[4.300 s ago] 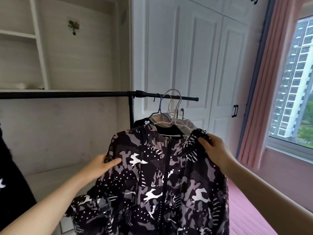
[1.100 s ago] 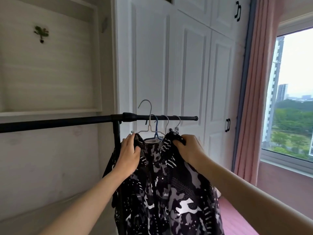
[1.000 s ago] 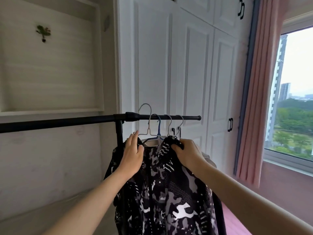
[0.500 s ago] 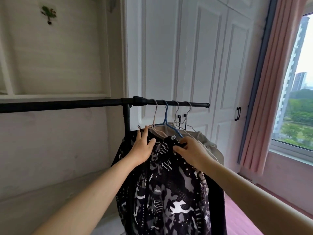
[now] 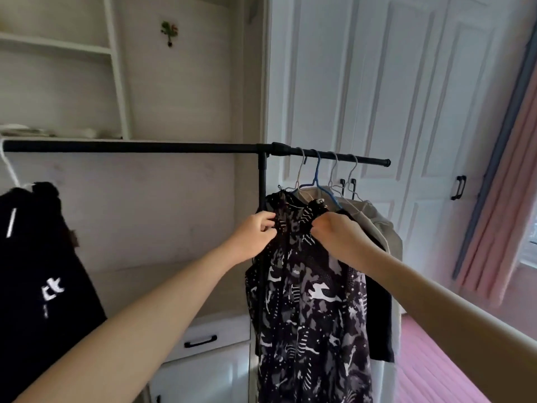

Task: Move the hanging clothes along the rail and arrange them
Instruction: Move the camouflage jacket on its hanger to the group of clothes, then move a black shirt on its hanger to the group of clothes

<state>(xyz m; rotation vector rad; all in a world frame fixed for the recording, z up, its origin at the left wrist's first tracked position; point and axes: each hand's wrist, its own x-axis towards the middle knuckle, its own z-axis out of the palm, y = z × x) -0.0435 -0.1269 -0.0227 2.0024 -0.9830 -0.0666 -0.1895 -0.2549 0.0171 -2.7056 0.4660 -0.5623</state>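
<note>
The black rail [image 5: 174, 147] runs across the view with an upright post under it; to the right of that post the camouflage jacket [image 5: 305, 286] hangs from a pale wire hanger [image 5: 299, 173]; the left hand [image 5: 255, 234] pinches the jacket's collar on the post side; the right hand [image 5: 337, 234] grips the collar's other edge; behind the jacket hang a blue hanger [image 5: 318, 173], a beige garment [image 5: 377, 225] and a black garment [image 5: 380, 309]; at the rail's far left end hangs a black top [image 5: 37, 271] with white lettering.
</note>
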